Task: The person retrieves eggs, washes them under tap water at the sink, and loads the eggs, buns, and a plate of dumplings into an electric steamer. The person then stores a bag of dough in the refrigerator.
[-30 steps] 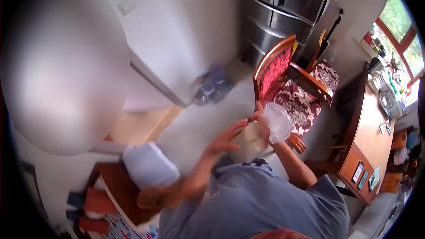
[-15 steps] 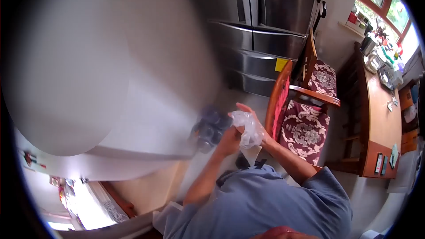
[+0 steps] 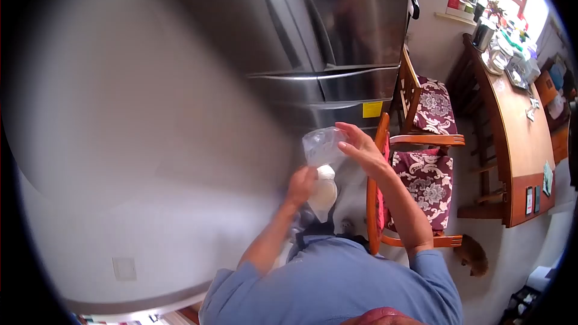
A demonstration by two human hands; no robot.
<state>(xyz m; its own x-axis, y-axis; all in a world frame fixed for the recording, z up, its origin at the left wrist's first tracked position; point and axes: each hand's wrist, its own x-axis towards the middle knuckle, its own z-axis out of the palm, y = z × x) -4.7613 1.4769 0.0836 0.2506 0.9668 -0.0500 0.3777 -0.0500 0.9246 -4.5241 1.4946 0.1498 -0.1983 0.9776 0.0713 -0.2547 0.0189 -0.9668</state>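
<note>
My right hand (image 3: 364, 147) grips the edge of a clear plastic bag (image 3: 322, 143) between thumb and fingers, in front of the refrigerator. The bag is spread out and see-through. Lower and to the left, my left hand (image 3: 302, 185) has its fingers closed at the side of a pouch with pale cream contents (image 3: 324, 198), which hangs with a pointed lower end and a white top. The clear bag's lower edge comes down close to the top of this pouch. My left fingertips are slightly blurred.
A steel refrigerator (image 3: 361, 18) stands ahead, beside a pale wall (image 3: 150, 144) on the left. Close to my right are wooden chairs with floral cushions (image 3: 421, 189). Beyond them is a wooden table (image 3: 518, 126) with jars and phones. A brown furry animal (image 3: 474, 256) is on the floor.
The clear bag, crumpled between both hands before, is now spread out and higher. My hands have moved apart, and the pale pouch shows more fully. The view has turned left.
</note>
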